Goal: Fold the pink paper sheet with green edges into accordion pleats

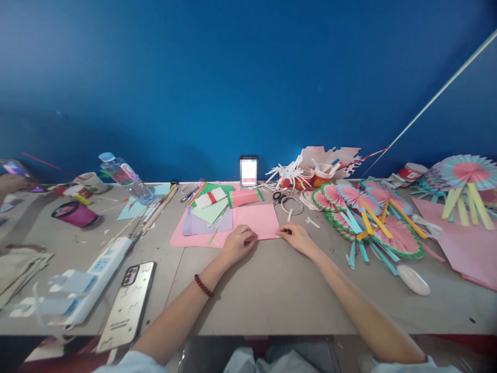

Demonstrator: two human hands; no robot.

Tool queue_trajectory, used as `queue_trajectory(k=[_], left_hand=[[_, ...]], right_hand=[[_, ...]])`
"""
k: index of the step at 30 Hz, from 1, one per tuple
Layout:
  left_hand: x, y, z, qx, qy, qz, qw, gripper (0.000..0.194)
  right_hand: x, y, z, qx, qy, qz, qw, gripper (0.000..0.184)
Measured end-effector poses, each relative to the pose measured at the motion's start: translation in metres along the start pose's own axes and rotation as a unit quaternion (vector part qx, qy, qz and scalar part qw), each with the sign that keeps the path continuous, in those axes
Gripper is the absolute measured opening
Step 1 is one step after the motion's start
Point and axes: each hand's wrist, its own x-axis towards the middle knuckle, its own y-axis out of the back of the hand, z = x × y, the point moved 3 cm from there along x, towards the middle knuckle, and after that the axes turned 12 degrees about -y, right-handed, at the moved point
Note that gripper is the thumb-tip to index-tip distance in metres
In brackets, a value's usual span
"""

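Note:
A sheet of pink paper (261, 220) lies on the table in front of me. My left hand (238, 242), with a dark bead bracelet (203, 285) on its wrist, has its fingers closed at the sheet's near edge. At the near right corner, my right hand (297, 237) pinches the paper between thumb and fingers. Left of the sheet are lilac paper (202, 221), green paper (212, 211) and a white packet with a red band (210, 198). Behind it lies a pleated pink piece with green ends (244, 197).
Scissors (278, 197) and a roll of tape (292, 205) lie behind my right hand. Pleated paper fans (392, 235) and a white computer mouse (413, 280) are right. Leftward are a phone (127, 305), power strip (99, 280) and tilted bottle (128, 178). A lit screen (249, 171) stands against the wall.

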Motion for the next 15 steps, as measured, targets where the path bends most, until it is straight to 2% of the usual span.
queue_trajectory(k=[9,15], left_hand=[[-0.0018,-0.0045,-0.0031,0.075,-0.039,-0.004,0.996,0.013],[-0.0006,-0.0037,0.0022,0.109,-0.057,-0.007,0.992,0.014]], right_hand=[[-0.0004,-0.0014,0.0024,0.019,0.014,0.004,1.0,0.014],[-0.0017,-0.005,0.0062,0.032,0.032,0.013,0.999,0.012]])
